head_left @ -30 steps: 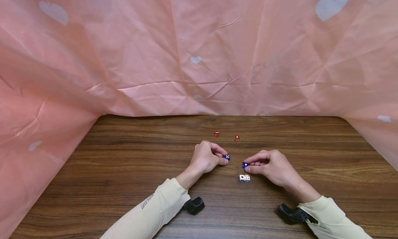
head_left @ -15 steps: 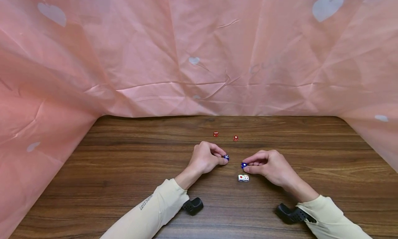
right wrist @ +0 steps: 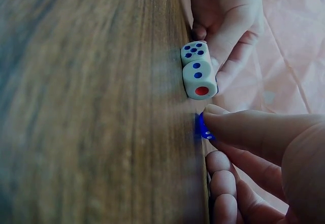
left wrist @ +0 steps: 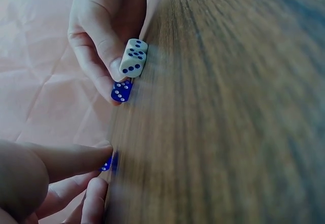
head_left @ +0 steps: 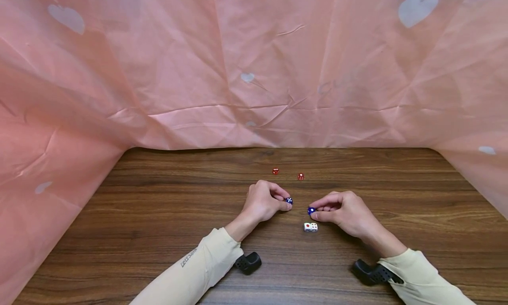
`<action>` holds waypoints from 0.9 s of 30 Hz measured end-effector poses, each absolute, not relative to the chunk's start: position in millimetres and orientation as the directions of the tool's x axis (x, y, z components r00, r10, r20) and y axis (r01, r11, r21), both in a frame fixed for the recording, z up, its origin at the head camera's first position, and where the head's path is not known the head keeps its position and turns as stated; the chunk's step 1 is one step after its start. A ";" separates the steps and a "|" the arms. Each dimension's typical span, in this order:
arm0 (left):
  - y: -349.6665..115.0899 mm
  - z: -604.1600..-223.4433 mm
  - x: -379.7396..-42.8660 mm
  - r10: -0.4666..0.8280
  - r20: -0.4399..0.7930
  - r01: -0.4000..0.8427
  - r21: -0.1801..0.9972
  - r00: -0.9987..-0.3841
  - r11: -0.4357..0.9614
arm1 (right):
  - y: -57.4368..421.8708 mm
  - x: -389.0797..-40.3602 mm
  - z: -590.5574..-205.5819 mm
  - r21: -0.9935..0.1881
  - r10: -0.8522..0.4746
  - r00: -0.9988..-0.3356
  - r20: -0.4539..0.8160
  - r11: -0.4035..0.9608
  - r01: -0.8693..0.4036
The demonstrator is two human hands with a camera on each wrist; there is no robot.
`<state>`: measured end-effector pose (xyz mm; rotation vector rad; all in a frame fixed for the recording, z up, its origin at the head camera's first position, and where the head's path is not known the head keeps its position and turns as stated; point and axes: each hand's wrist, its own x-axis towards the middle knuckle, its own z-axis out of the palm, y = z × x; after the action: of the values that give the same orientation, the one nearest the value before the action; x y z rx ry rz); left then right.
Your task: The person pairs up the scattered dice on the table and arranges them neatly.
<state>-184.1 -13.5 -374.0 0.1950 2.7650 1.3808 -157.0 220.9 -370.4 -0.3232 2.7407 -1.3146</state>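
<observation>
My left hand (head_left: pixel 265 202) pinches a blue die (head_left: pixel 289 201) between thumb and fingers at the tabletop. Across a small gap to the right, my right hand (head_left: pixel 349 214) pinches another blue die (head_left: pixel 311 211). Just nearer to me than that die, two white dice (head_left: pixel 311 227) sit side by side, touching. The left wrist view shows the left hand's die (left wrist: pixel 105 164) mostly covered by the thumb. In the right wrist view the right thumb partly hides its die (right wrist: pixel 205 127), and the white dice (right wrist: pixel 199 79) stand beyond it.
Two red dice, one at the left (head_left: pixel 275 171) and one at the right (head_left: pixel 300 176), lie apart on the brown wooden table (head_left: pixel 158 199) beyond my hands. A pink sheet (head_left: pixel 190 76) with pale hearts hangs around the table's back and sides.
</observation>
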 end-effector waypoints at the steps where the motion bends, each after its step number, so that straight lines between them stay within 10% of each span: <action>1: -13.4 -373.6 -183.9 0.134 0.013 0.091 0.797 -0.991 0.597 | 220.9 -157.0 -370.4 -0.779 -0.227 -0.974 0.015 0.608 -0.153; 27: 12.9 -366.0 -177.8 0.277 -0.074 0.095 0.829 -0.958 0.551 | 222.3 -156.9 -369.5 -0.755 -0.226 -0.974 0.007 0.637 -0.153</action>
<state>-177.8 12.9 -366.0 0.3142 2.5888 1.3666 -156.9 222.3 -369.5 -0.3206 2.7621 -1.2618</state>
